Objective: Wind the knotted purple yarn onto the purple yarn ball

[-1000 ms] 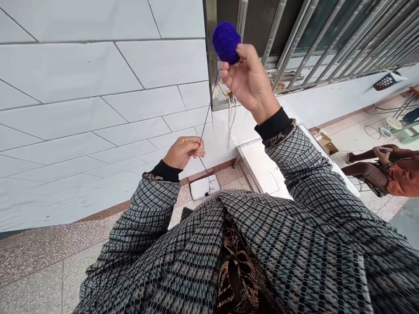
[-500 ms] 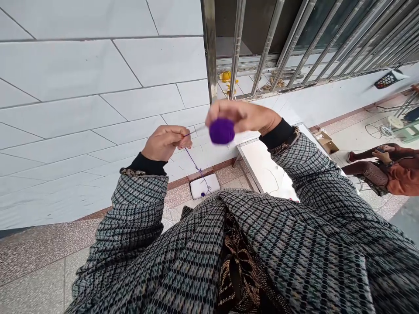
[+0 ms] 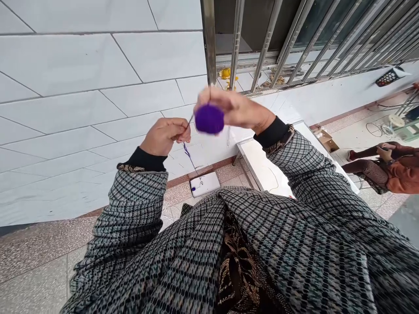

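A ball of purple yarn [image 3: 209, 118] sits blurred in my right hand [image 3: 235, 109], whose fingers curl over its top. My left hand [image 3: 165, 136] pinches a thin purple yarn strand [image 3: 189, 156] just to the left of the ball. Below that hand the strand runs down to a white board [image 3: 204, 184] on the floor. A small purple yarn ball [image 3: 194, 189] lies at the board's left end.
A white tiled wall [image 3: 98, 87] fills the left. Steel window bars [image 3: 268, 39] stand behind my hands. A white bench [image 3: 265, 163] is below my right arm. A seated person [image 3: 393, 168] works at the far right beside a cardboard box [image 3: 329, 140].
My right hand and the yarn ball have come down from near the bars and moved left, now close beside my left hand. My left hand has risen slightly, and the strand still runs from it.
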### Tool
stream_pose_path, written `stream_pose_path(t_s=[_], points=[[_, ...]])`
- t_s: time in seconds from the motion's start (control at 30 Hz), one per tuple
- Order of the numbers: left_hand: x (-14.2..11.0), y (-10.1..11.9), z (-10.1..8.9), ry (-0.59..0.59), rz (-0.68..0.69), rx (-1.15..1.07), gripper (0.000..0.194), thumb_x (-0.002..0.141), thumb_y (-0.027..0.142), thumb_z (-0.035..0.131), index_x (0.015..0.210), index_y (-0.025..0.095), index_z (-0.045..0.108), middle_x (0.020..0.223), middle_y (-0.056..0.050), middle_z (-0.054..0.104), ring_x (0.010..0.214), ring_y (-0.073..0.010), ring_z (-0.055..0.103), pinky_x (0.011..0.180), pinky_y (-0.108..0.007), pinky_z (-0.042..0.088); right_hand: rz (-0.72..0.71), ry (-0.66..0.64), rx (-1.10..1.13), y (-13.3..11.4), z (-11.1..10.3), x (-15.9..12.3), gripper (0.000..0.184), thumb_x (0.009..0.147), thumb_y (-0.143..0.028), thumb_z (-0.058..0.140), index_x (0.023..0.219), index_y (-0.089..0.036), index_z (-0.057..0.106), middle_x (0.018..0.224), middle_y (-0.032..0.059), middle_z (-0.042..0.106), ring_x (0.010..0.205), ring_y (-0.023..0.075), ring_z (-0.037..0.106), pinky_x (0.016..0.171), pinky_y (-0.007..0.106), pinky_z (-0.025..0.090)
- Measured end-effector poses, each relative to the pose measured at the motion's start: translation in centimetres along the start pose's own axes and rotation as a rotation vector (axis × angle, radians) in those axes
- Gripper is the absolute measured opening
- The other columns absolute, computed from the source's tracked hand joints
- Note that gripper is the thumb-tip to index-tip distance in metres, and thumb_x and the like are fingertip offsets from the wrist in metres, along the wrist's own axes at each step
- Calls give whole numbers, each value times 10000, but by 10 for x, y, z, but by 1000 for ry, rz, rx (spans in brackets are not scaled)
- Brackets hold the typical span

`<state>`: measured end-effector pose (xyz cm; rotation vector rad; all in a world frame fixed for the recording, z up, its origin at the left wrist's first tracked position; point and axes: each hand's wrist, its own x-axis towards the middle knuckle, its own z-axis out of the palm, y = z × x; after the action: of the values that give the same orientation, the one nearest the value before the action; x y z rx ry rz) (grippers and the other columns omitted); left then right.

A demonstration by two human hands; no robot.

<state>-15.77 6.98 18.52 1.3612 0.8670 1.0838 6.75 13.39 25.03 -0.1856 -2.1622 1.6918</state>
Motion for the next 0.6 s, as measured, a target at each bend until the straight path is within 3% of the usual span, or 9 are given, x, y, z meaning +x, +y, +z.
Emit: stream_pose_path(t_s=[0.1, 0.17, 0.2, 0.23, 0.3, 0.37, 0.43, 0.5, 0.6], points=[[4, -5, 11, -44, -30, -8, 305, 716, 329, 749, 539, 169, 558, 515, -21, 420, 489, -112, 392, 539, -303, 380, -204, 425, 236, -5, -1, 20, 587, 867, -574, 691, 1234, -223, 395, 1041, 8, 554, 755, 88, 566, 717, 231, 531], [5, -1, 20, -110, -25, 22, 342, 725, 378, 781, 546, 175, 572, 513, -19, 424, 497, -117, 400, 537, -302, 381, -182, 649, 129, -7, -4, 32, 366, 929, -378, 630, 1171, -217, 408, 1032, 5, 524, 789, 89, 538, 739, 222, 530], [5, 4, 24, -142, -17, 44, 347, 727, 393, 790, 549, 176, 587, 511, -20, 430, 502, -121, 406, 535, -302, 377, -129, 700, -5, -8, -6, 35, 280, 902, -245, 626, 1093, -214, 424, 1029, 9, 510, 835, 95, 527, 742, 211, 518], [5, 9, 26, -167, -4, 67, 344, 732, 401, 793, 554, 176, 604, 510, -22, 435, 506, -125, 414, 534, -304, 374, -47, 684, -167, -8, -8, 35, 270, 846, -130, 629, 1015, -211, 435, 1023, 12, 503, 874, 104, 512, 740, 203, 503], [3, 18, 24, -187, 24, 106, 327, 746, 404, 791, 572, 173, 639, 507, -24, 441, 510, -130, 426, 532, -307, 370, 155, 440, -427, -6, -11, 26, 327, 739, -19, 678, 902, -205, 464, 968, 9, 512, 903, 123, 494, 722, 207, 477], [2, 23, 17, -163, 43, 115, 324, 753, 401, 791, 578, 171, 646, 503, -23, 436, 510, -131, 428, 531, -304, 372, 303, 71, -465, -1, -12, 12, 350, 705, -76, 807, 875, -197, 527, 887, 2, 537, 887, 142, 514, 716, 231, 481], [3, 19, 8, -124, 40, 91, 330, 745, 386, 797, 566, 169, 624, 495, -22, 428, 504, -128, 423, 529, -297, 381, 325, -145, -375, 3, -13, -1, 402, 709, -257, 905, 912, -194, 564, 880, 2, 573, 900, 152, 556, 712, 244, 491], [5, 9, 3, -102, 10, 32, 324, 728, 358, 785, 550, 167, 592, 489, -22, 428, 490, -123, 416, 525, -293, 397, 238, -130, -266, 5, -13, -7, 550, 710, -512, 909, 983, -197, 550, 937, 4, 590, 890, 139, 572, 711, 244, 490], [8, -8, 9, -94, -53, -85, 253, 680, 302, 723, 537, 164, 567, 487, -13, 426, 462, -111, 410, 541, -306, 451, -3, 213, -10, -1, -15, -5, 756, 676, -789, 781, 1068, -218, 479, 1068, 25, 583, 804, 102, 548, 685, 242, 479]])
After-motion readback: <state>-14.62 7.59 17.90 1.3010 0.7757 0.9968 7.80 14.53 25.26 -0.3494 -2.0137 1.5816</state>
